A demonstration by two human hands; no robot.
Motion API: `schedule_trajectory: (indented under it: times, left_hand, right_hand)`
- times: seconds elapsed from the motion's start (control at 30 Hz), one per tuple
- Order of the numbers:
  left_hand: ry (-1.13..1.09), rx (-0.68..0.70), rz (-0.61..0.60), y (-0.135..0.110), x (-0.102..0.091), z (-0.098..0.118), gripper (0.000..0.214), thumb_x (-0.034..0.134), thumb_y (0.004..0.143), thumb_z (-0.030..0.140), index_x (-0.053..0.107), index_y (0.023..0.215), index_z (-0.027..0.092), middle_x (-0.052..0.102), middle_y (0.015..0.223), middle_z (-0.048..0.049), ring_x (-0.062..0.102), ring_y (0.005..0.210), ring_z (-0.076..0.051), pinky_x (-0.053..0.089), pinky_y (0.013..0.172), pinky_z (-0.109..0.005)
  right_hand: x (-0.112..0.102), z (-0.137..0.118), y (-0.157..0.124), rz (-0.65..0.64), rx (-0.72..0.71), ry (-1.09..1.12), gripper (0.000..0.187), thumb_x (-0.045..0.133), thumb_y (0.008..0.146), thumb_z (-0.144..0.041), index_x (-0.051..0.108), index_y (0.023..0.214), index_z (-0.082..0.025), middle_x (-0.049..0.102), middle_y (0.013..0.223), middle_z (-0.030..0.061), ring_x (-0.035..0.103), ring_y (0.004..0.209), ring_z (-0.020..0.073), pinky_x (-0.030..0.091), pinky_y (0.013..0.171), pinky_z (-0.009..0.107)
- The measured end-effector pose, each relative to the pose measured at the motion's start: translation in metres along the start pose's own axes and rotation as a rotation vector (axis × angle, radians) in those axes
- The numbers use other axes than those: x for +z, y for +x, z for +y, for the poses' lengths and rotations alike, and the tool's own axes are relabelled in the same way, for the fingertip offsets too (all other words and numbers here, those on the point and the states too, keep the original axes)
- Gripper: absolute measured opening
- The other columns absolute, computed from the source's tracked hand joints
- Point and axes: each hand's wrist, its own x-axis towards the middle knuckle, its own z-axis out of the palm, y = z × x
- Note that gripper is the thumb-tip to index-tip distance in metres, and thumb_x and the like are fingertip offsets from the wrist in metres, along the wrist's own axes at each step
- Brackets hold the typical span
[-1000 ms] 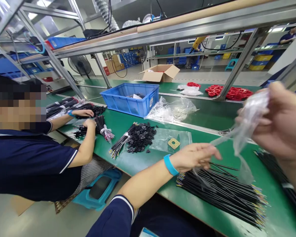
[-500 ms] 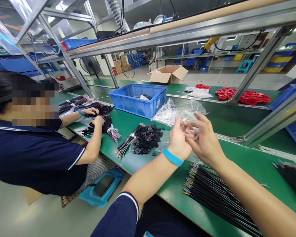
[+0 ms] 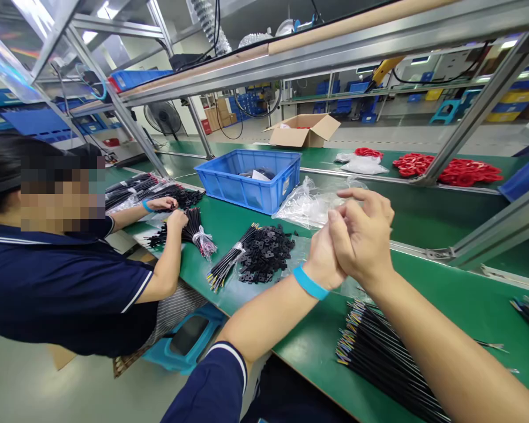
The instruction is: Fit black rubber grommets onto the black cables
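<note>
My left hand (image 3: 322,252), with a blue band at the wrist, is raised above the green table (image 3: 286,329). My right hand (image 3: 365,238) presses against it, its fingers curled over and its thumb lying across the left hand. The left fingers are mostly hidden behind the right hand, and whatever may be between the hands does not show. Behind them lies a crumpled clear plastic bag (image 3: 306,205). A heap of small black plastic parts (image 3: 267,252) lies left of my hands, beside a tied bundle of black cables (image 3: 229,258). Below my right forearm are many loose black cables (image 3: 388,358).
A blue bin (image 3: 247,182) stands behind the black parts. At the left a co-worker (image 3: 62,276) handles black cables (image 3: 194,229). Red rings (image 3: 458,170) and an open cardboard box (image 3: 304,130) are farther back. A metal shelf frame (image 3: 480,111) crosses overhead and at the right.
My hands have closed together: the right fingers, spread apart before, now curl over the left hand. The view has shifted slightly. The co-worker's hands remain at the cables.
</note>
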Motion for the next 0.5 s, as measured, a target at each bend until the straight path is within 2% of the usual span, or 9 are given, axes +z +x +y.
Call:
schedule_trajectory:
  times: [0.07, 0.1, 0.13, 0.2, 0.27, 0.33, 0.43, 0.5]
  left_hand:
    - [-0.136, -0.078, -0.024, -0.003, 0.001, -0.013, 0.038, 0.041, 0.109, 0.047, 0.065, 0.099, 0.019, 0.07, 0.106, -0.0102, 0.071, 0.108, -0.022, 0.06, 0.085, -0.033]
    - [-0.189, -0.09, -0.011, -0.001, -0.001, -0.014, 0.043, 0.039, 0.109, 0.053, 0.064, 0.101, 0.02, 0.07, 0.108, -0.0103, 0.07, 0.11, -0.022, 0.059, 0.086, -0.034]
    - [-0.212, -0.083, 0.023, 0.003, -0.004, -0.012, 0.047, 0.04, 0.108, 0.059, 0.063, 0.099, 0.02, 0.069, 0.105, -0.0097, 0.071, 0.104, -0.022, 0.059, 0.082, -0.033]
    - [-0.173, -0.032, 0.102, 0.017, -0.013, 0.003, 0.057, 0.043, 0.103, 0.072, 0.058, 0.085, 0.02, 0.062, 0.079, -0.0058, 0.064, 0.073, -0.017, 0.052, 0.063, -0.029]
    - [-0.103, 0.036, 0.146, 0.039, -0.021, 0.029, 0.068, 0.04, 0.098, 0.083, 0.041, 0.068, 0.021, 0.036, 0.055, 0.0017, 0.037, 0.047, -0.01, 0.033, 0.046, -0.026]
    - [-0.055, 0.1, 0.121, 0.067, -0.022, 0.057, 0.07, 0.031, 0.101, 0.081, 0.027, 0.063, 0.023, 0.017, 0.05, 0.0056, 0.017, 0.042, -0.009, 0.018, 0.042, -0.026]
    - [-0.002, 0.195, 0.039, 0.12, -0.009, 0.085, 0.066, 0.038, 0.106, 0.071, 0.023, 0.065, 0.022, 0.013, 0.051, 0.0072, 0.012, 0.043, -0.009, 0.014, 0.044, -0.026]
    - [0.082, 0.262, -0.016, 0.158, 0.004, 0.089, 0.06, 0.042, 0.107, 0.067, 0.03, 0.069, 0.022, 0.017, 0.055, 0.0079, 0.013, 0.046, -0.009, 0.016, 0.047, -0.026]
  right_hand:
    - [0.016, 0.011, 0.003, -0.027, -0.076, -0.18, 0.02, 0.055, 0.099, -0.035, 0.065, 0.087, -0.022, 0.068, 0.128, 0.0102, 0.057, 0.125, 0.0327, 0.036, 0.11, 0.055]
    - [0.019, 0.016, 0.003, -0.061, -0.106, -0.235, 0.018, 0.056, 0.098, -0.034, 0.067, 0.091, -0.022, 0.067, 0.131, 0.0102, 0.057, 0.126, 0.033, 0.034, 0.112, 0.056]
    - [0.019, 0.021, 0.002, -0.106, -0.128, -0.256, 0.017, 0.056, 0.099, -0.034, 0.07, 0.098, -0.023, 0.067, 0.133, 0.0102, 0.057, 0.127, 0.0326, 0.034, 0.113, 0.055]
    - [0.006, 0.029, -0.003, -0.187, -0.138, -0.204, 0.024, 0.053, 0.103, -0.038, 0.069, 0.115, -0.024, 0.067, 0.135, 0.0103, 0.059, 0.125, 0.0305, 0.036, 0.111, 0.052]
    - [-0.02, 0.033, -0.011, -0.237, -0.096, -0.104, 0.03, 0.048, 0.107, -0.042, 0.064, 0.126, -0.024, 0.068, 0.132, 0.0102, 0.061, 0.122, 0.0285, 0.041, 0.106, 0.048]
    - [-0.053, 0.035, -0.025, -0.284, -0.051, -0.047, 0.029, 0.049, 0.107, -0.043, 0.061, 0.126, -0.024, 0.069, 0.128, 0.0091, 0.063, 0.121, 0.027, 0.045, 0.102, 0.044]
    - [-0.101, 0.04, -0.061, -0.277, 0.022, -0.103, 0.027, 0.054, 0.104, -0.047, 0.064, 0.119, -0.026, 0.068, 0.12, 0.0083, 0.064, 0.113, 0.0275, 0.048, 0.096, 0.043]
    - [-0.125, 0.05, -0.097, -0.325, 0.09, -0.118, 0.028, 0.055, 0.102, -0.048, 0.065, 0.118, -0.028, 0.067, 0.125, 0.0082, 0.065, 0.113, 0.0285, 0.049, 0.094, 0.044]
